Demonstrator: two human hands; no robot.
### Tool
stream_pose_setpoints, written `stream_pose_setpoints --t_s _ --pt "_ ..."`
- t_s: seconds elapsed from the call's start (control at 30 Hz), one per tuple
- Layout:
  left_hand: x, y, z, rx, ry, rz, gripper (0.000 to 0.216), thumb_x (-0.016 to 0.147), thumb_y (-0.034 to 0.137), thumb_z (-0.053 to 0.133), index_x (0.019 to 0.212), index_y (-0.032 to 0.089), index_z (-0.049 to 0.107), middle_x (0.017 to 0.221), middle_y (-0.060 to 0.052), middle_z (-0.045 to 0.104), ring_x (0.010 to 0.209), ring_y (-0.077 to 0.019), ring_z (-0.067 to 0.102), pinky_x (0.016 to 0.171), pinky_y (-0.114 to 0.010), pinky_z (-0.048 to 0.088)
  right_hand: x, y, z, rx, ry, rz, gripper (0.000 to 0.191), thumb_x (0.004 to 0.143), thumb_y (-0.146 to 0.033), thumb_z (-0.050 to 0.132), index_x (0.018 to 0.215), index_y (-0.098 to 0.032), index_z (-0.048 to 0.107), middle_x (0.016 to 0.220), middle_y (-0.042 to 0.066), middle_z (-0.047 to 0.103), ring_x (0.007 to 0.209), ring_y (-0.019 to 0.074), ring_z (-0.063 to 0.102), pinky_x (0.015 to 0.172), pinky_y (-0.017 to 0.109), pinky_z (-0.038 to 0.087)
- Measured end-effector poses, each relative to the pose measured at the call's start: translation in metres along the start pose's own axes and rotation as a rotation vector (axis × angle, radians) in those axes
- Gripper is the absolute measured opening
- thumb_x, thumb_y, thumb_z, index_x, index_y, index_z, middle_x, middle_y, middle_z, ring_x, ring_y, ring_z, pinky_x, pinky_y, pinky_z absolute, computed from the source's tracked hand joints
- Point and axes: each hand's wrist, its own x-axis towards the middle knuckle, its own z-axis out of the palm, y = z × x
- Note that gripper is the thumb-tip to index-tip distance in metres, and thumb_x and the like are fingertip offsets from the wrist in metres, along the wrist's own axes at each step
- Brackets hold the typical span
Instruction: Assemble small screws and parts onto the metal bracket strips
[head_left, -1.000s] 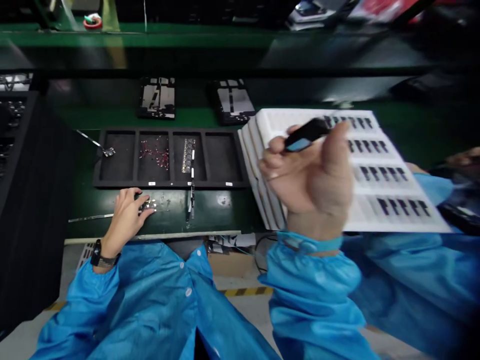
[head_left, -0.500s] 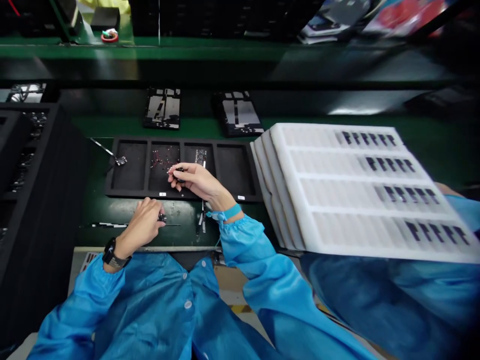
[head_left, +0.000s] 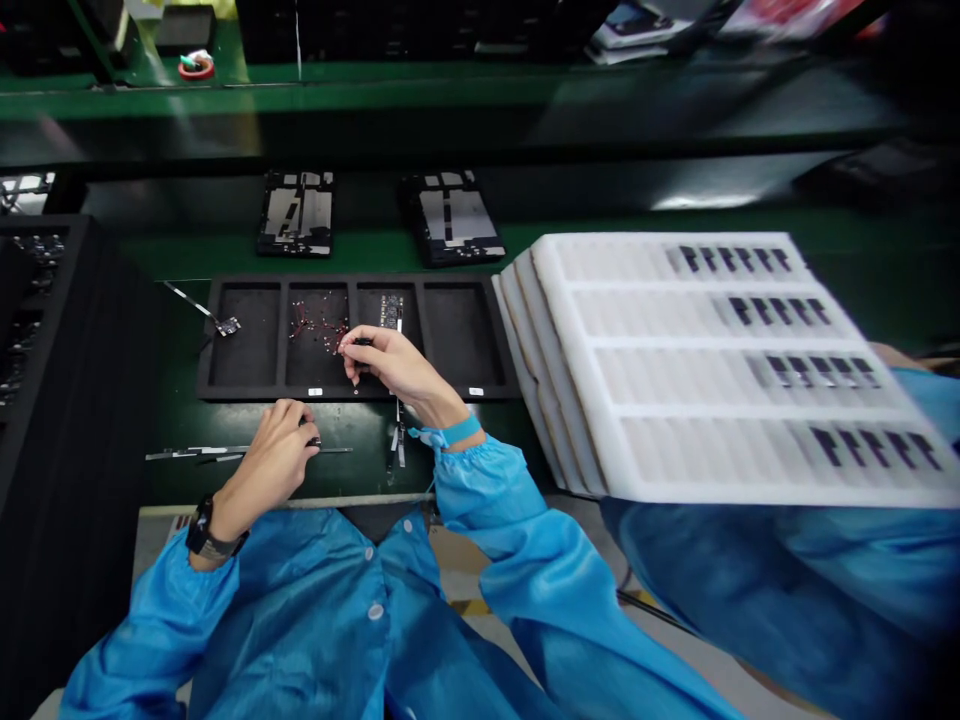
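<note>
My left hand (head_left: 274, 455) rests low over the green bench, fingers curled round a small dark electronic part (head_left: 310, 441), most of it covered. Thin strips (head_left: 199, 453) stick out on the left of this hand. Over the front of a black compartment tray (head_left: 394, 392), my right hand (head_left: 394, 365) is closed in a pinch, a small dark thing (head_left: 363, 341) showing at its fingers. Tiny parts with red wires (head_left: 319, 318) lie scattered in the compartment beside those fingertips. A small circuit board (head_left: 391, 311) with a strip sits in the compartment behind the right hand.
Stacked white foam trays (head_left: 622, 380) with black parts stand at the right, and a person's blue sleeve (head_left: 926, 400) shows beyond. Two flat device bodies (head_left: 298, 215) lie behind the black tray. Tall black trays (head_left: 112, 400) rise at the left. Another board (head_left: 228, 326) lies on the tray's left rim.
The whole view has shifted slightly, with the bench things now further left. My right hand stays pinched over the tray, and my left hand keeps its hold below it.
</note>
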Motion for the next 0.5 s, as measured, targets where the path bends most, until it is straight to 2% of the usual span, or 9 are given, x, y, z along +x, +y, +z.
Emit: stream_pose_setpoints --t_s 0.13,0.23,0.33,0.5 --pt "0.008 -0.005 -0.025 -0.147 -0.029 -0.017 0.017 0.104 0.023 0.058 0.093 0.021 0.070 0.114 -0.009 0.068 0.112 -0.0279 0.059 0.100 -0.046 0.052 -0.001 0.000 0.000 -0.050 -0.014 -0.060 0.034 0.079 -0.049 0.088 0.086 -0.020 0.071 0.070 -0.001 0.066 0.064 0.0141 0.059 0.061 0.028 0.051" --pt "0.016 -0.009 -0.038 -0.209 0.002 -0.012 0.015 0.104 0.025 0.059 0.096 0.021 0.071 0.122 -0.009 0.068 0.118 -0.0278 0.059 0.108 -0.048 0.050 -0.002 -0.002 0.000 -0.080 -0.010 -0.082 0.036 0.078 -0.051 0.089 0.082 -0.020 0.071 0.068 -0.001 0.066 0.064 0.0144 0.059 0.063 0.030 0.051" --pt "0.018 -0.008 -0.036 -0.128 0.004 0.017 0.016 0.101 0.021 0.060 0.092 0.021 0.073 0.124 -0.010 0.067 0.124 -0.0301 0.056 0.109 -0.050 0.050 -0.003 -0.002 -0.001 -0.096 -0.011 -0.081 0.035 0.078 -0.050 0.089 0.082 -0.020 0.071 0.069 0.000 0.067 0.064 0.0143 0.059 0.063 0.030 0.051" --pt "0.008 0.003 -0.019 0.003 0.024 0.052 0.019 0.099 0.015 0.061 0.087 0.020 0.075 0.125 -0.013 0.068 0.130 -0.0345 0.053 0.105 -0.053 0.050 -0.003 0.000 -0.003 -0.141 -0.035 -0.056 0.032 0.079 -0.047 0.087 0.083 -0.019 0.073 0.071 0.001 0.069 0.064 0.0146 0.061 0.063 0.029 0.051"
